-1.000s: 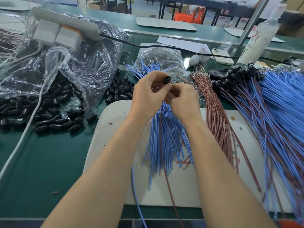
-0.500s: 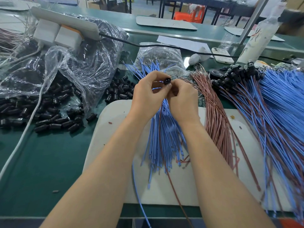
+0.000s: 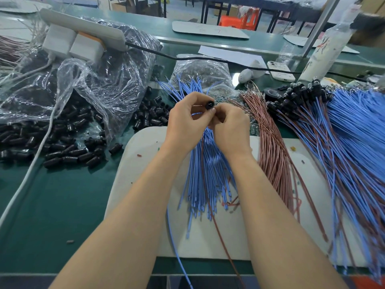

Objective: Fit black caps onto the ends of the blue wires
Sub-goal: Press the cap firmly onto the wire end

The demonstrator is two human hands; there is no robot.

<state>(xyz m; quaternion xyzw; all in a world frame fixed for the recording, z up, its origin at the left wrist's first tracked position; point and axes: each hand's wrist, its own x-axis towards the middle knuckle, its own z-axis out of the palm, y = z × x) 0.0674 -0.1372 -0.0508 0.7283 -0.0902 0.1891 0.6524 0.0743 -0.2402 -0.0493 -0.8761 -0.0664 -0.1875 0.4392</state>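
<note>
While the left hand [image 3: 187, 119] pinches 1 black cap [image 3: 209, 104] between thumb and fingertips, the right hand [image 3: 231, 130] meets it knuckle to knuckle, its fingers curled in against the cap; whether they grip a wire end there I cannot tell, since the fingers hide it. The cap sits at the top of the 2 hands, its open end facing up, so I judge the fitting of this piece to be in progress, not finished. Directly beneath both hands and running back toward the wrists lies a bundle of bare blue wires [image 3: 200, 180], all uncapped, which is the work left. Well out to the right of the right hand a large heap of capped blue wires [image 3: 343, 130] fans across the bench, so a good share looks done. Just right of the right hand lies a bundle of pink wires [image 3: 273, 159]. To the left of the left hand loose black caps [image 3: 68, 147] spill from a torn clear plastic bag [image 3: 104, 80]. The forearms cross a white work board [image 3: 145, 163] laid on a green bench top [image 3: 52, 205]. Beyond the hands are a white power strip [image 3: 83, 28], a phone [image 3: 281, 70] and a spray bottle [image 3: 325, 51], with more benches and an orange stool [image 3: 239, 19] farther back.
</note>
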